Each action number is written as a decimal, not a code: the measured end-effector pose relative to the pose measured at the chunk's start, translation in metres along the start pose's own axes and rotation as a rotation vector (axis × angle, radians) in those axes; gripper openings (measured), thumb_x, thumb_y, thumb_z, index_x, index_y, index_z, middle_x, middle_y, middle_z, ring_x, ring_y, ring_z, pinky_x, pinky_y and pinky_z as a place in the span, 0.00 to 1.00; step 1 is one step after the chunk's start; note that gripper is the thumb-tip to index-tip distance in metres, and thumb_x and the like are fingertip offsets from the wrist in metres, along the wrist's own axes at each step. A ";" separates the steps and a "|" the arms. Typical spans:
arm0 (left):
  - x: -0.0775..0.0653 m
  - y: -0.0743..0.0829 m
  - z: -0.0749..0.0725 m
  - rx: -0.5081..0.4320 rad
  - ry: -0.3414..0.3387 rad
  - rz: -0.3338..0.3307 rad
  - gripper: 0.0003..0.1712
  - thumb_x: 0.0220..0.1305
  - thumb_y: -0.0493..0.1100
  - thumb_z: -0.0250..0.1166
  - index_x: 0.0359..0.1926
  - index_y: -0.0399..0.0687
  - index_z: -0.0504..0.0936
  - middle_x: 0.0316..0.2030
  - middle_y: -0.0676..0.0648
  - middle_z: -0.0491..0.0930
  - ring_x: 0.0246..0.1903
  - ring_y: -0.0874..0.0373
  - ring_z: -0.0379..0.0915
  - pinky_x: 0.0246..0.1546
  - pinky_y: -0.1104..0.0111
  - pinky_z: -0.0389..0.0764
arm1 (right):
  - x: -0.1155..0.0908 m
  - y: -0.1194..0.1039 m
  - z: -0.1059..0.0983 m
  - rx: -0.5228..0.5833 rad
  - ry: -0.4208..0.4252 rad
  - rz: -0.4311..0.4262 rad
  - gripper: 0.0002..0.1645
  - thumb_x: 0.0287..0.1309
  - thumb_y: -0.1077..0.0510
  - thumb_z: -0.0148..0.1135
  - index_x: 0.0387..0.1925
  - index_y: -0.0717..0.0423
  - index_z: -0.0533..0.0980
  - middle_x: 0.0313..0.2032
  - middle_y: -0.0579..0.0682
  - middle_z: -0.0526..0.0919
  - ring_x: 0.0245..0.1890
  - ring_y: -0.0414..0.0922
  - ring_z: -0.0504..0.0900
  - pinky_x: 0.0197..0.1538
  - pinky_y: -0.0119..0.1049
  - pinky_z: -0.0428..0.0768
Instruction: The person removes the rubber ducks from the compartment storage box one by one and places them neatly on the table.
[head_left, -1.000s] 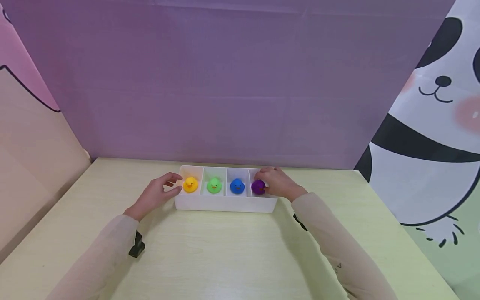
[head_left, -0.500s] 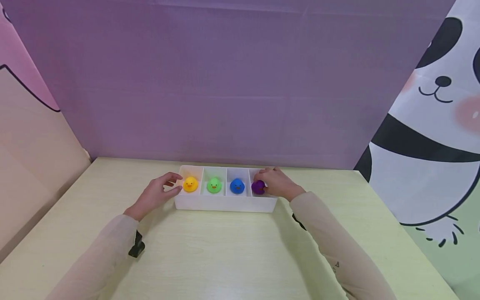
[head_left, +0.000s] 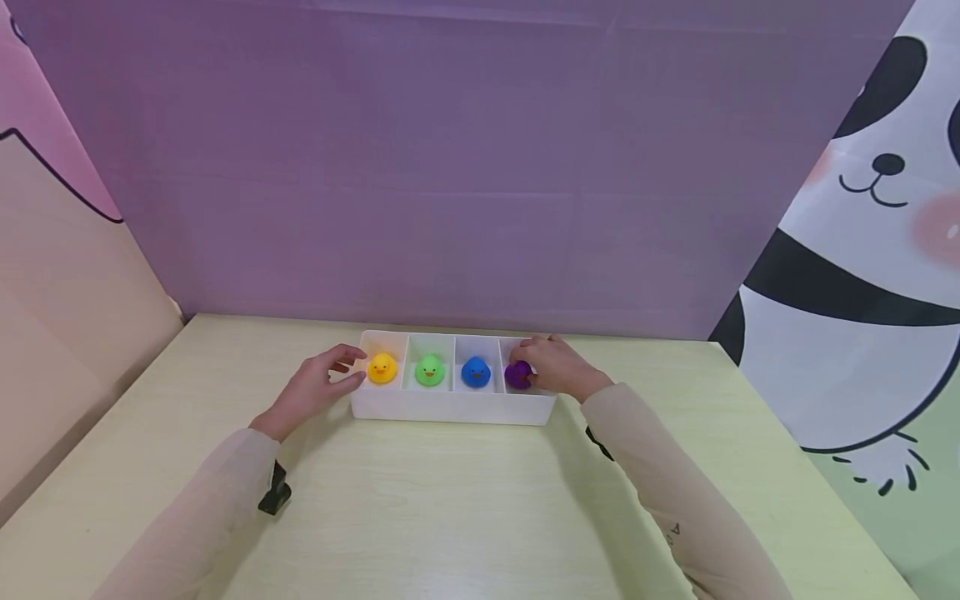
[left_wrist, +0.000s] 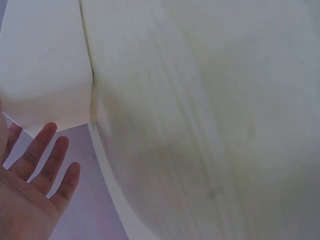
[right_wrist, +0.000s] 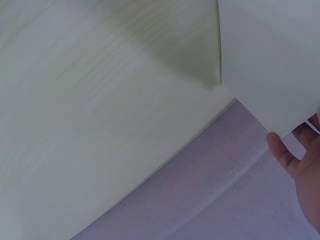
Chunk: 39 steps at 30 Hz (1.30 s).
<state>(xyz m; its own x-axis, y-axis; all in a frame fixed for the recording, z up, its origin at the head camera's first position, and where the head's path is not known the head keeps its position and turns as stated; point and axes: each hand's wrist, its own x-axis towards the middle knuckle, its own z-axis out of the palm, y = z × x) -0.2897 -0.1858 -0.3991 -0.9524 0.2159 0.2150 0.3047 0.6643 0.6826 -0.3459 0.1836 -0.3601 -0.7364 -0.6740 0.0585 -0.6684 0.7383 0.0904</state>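
Observation:
A long white box [head_left: 453, 408] with a row of compartments stands near the back of the table in the head view. From left to right it holds a yellow toy duck [head_left: 382, 368], a green toy duck [head_left: 430, 370], a blue toy duck [head_left: 476, 372] and a purple toy duck [head_left: 517, 375]. My right hand [head_left: 561, 368] reaches over the box's right end and pinches the purple duck, partly covering it. At the left end, my left hand [head_left: 311, 387] holds nothing, its fingers spread beside the rim near the yellow duck. Both wrist views show fingers by the box's end walls.
The light wooden table [head_left: 435, 508] extends in front of the box and to both sides. A purple backdrop [head_left: 450, 167] hangs close behind it. A panda print [head_left: 862, 333] covers the right side, and a pale panel [head_left: 67, 333] borders the left.

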 end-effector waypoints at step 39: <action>-0.002 0.002 0.000 0.007 0.014 -0.010 0.20 0.62 0.46 0.59 0.54 0.48 0.71 0.50 0.39 0.75 0.49 0.44 0.71 0.49 0.51 0.74 | -0.014 0.002 -0.041 0.062 0.048 -0.016 0.16 0.46 0.64 0.67 0.40 0.55 0.79 0.39 0.50 0.82 0.41 0.48 0.78 0.49 0.48 0.75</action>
<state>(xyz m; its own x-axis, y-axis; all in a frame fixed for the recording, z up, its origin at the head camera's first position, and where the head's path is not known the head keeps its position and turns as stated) -0.2868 -0.1849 -0.3980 -0.9553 0.1993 0.2183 0.2954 0.6713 0.6798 -0.3325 0.1934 -0.3203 -0.7210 -0.6849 0.1052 -0.6861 0.7269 0.0305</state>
